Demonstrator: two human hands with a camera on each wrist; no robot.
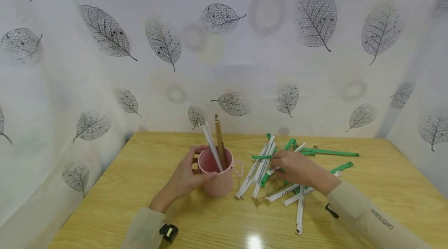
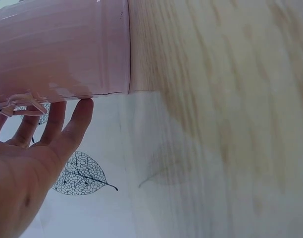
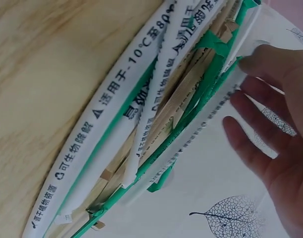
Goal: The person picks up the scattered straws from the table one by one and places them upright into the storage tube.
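Note:
My left hand [image 1: 185, 175] grips a pink cup [image 1: 218, 183], thumb on the near rim and fingers around its far left side. A white-wrapped straw [image 1: 211, 144] and a brown-wrapped straw [image 1: 219, 140] stand in the cup. In the left wrist view, fingertips of the left hand [image 2: 37, 148] touch the cup wall [image 2: 62, 54]. Over the pile of paper-wrapped straws, my right hand [image 1: 294, 167] reaches down. In the right wrist view, the right hand [image 3: 275, 99] pinches a white-wrapped straw [image 3: 191, 131] at the pile's edge; the exact contact is partly hidden.
Several white, green and brown wrapped straws lie crossed on the wooden table [image 1: 150, 155], such as a green straw [image 1: 330, 152] at the back and a white straw [image 1: 300, 210] in front. A leaf-print sheet [image 1: 231, 66] hangs behind and at both sides.

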